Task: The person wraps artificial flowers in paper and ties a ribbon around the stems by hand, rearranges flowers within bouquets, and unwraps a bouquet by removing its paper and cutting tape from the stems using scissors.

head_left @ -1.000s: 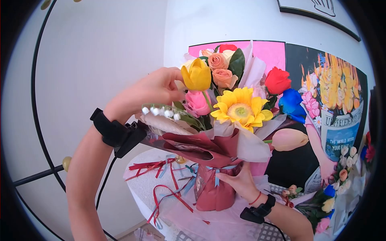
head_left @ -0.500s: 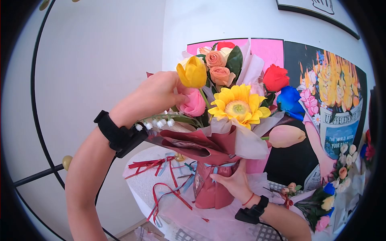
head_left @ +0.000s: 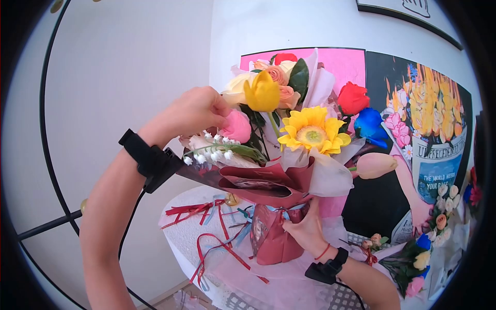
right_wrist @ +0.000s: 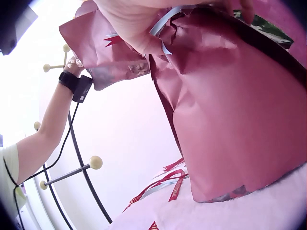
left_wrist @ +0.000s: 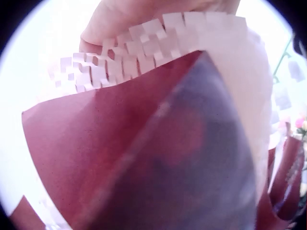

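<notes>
A bouquet in dark red wrapping paper (head_left: 279, 243) stands upright on the table. My left hand (head_left: 186, 114) pinches the pink flower (head_left: 236, 126) at its upper left edge, beside the yellow tulip (head_left: 262, 91). White bell-shaped flowers (head_left: 214, 154) hang just below. Around the bouquet's tied neck, by a light blue ribbon (right_wrist: 165, 24), my right hand (head_left: 308, 231) is curled, thumb in front. The left wrist view has red paper (left_wrist: 110, 134) in front, with part of the left hand (left_wrist: 144, 17) behind a pale lattice-like sheet (left_wrist: 187, 33).
Red and blue ribbons (head_left: 222, 248) lie on the white table (head_left: 178, 235) left of the bouquet. More flowers (head_left: 413, 258) are at the right. Behind stand a pink panel (head_left: 341, 67) and a dark flower picture (head_left: 439, 113). A white door with black bars is at the left.
The pink flower has shifted left with my left hand, and the yellow tulip is farther right from that hand. More of a cream rose shows. My right hand keeps its grip on the neck.
</notes>
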{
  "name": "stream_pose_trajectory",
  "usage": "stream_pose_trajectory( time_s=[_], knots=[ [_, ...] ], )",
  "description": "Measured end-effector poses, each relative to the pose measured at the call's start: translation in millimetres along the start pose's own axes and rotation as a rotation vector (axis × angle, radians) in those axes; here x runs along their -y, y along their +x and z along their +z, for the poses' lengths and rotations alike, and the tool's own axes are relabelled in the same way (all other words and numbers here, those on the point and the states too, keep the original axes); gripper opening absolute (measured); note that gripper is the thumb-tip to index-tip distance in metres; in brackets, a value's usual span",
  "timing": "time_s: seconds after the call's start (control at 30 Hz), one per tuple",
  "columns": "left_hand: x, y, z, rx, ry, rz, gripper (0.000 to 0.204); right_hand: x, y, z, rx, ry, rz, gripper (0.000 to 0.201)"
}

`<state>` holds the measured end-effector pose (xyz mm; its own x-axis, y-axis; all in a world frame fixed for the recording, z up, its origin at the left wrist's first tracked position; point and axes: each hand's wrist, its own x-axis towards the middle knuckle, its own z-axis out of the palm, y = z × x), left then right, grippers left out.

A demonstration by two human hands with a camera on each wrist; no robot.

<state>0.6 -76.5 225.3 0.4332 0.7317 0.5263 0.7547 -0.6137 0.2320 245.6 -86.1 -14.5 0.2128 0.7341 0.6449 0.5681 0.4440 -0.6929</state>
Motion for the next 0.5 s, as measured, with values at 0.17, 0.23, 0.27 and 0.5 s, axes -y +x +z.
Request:
stream_pose_trajectory(
  time_s=[0.17,0.23,0.27,0.5],
  knots=[
    [-5.6,0.2,-2.2,0.103,0.274,0.0,0.017,-4.1,1.1,-1.9,0.042,0.026,0.015,0.078],
    [-9.7,-3.9,-9.1,0.134,0.122,0.009,0.029,-3.0,0.1,-3.1,0.027,0.014,-0.026,0.08],
    [-8.8,-2.4,-9.8,0.134,0.122,0.009,0.029,-3.5,0.0,-3.2,0.027,0.015,-0.027,0.08],
    [-17.9,6.0,0.9,-0.288,0.108,0.172,0.069,-6.2,1.1,-5.7,0.082,0.046,-0.017,0.082]
  ],
)
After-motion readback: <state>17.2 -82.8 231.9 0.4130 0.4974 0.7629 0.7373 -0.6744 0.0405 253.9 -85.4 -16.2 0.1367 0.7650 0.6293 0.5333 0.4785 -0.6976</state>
